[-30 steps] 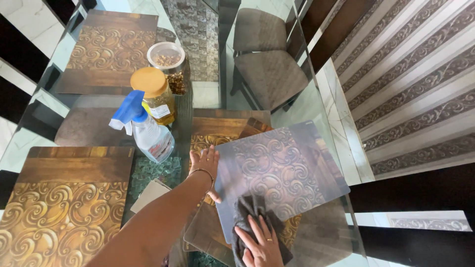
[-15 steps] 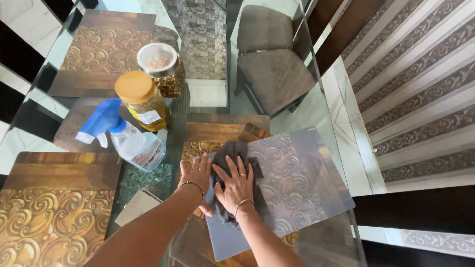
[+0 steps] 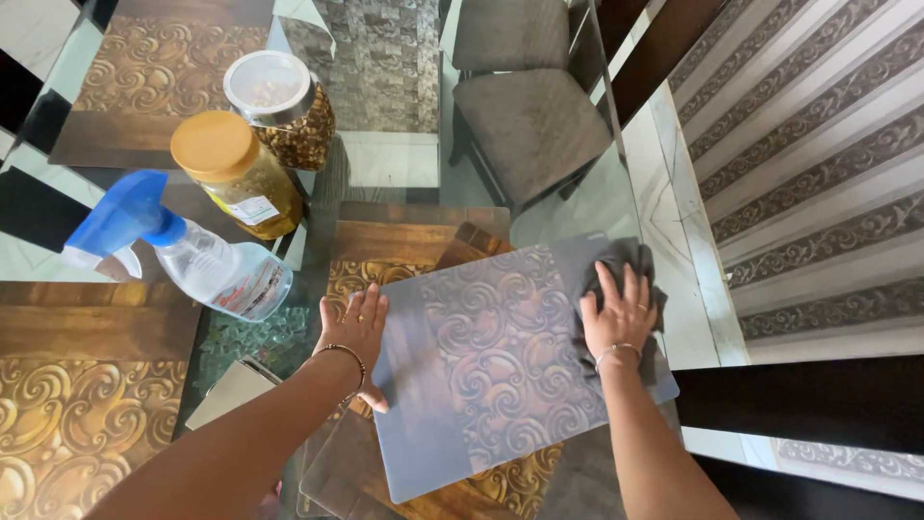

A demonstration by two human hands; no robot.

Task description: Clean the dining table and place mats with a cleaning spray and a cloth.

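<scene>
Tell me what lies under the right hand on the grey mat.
A dark grey cloth lies under the right hand, pressed onto the grey mat near its far right corner. The palm covers the cloth's middle.

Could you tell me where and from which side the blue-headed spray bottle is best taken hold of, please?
The spray bottle lies tilted on the glass table, blue trigger head to the left. Probably best: come from above with the left hand, the nearer one, and wrap the fingers round the narrow neck just below the head; the clear body is wider and likely slippery.
</scene>
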